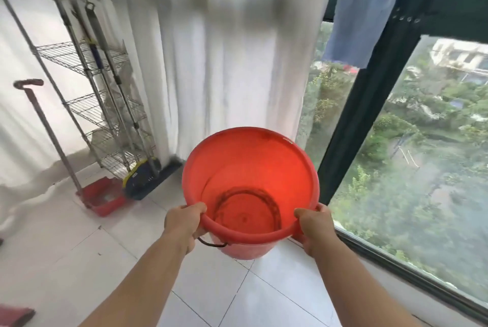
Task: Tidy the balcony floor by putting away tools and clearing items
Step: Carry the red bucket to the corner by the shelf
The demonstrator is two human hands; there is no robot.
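Above the tiled floor [132, 242], left hand [182, 221] and right hand [314, 226] grip the red bucket's [250, 168] near rim.

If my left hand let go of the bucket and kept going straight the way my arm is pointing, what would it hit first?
Most likely the white curtain behind the red bucket. The left hand points forward and slightly right, and the bucket's own rim sits in that line first. Depth is hard to judge.

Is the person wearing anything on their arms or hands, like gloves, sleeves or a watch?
No. The left hand and right hand are bare, with no gloves, and no rings that I can make out. Both forearms are uncovered as far as the picture shows: no sleeves, watch or wristbands in view.
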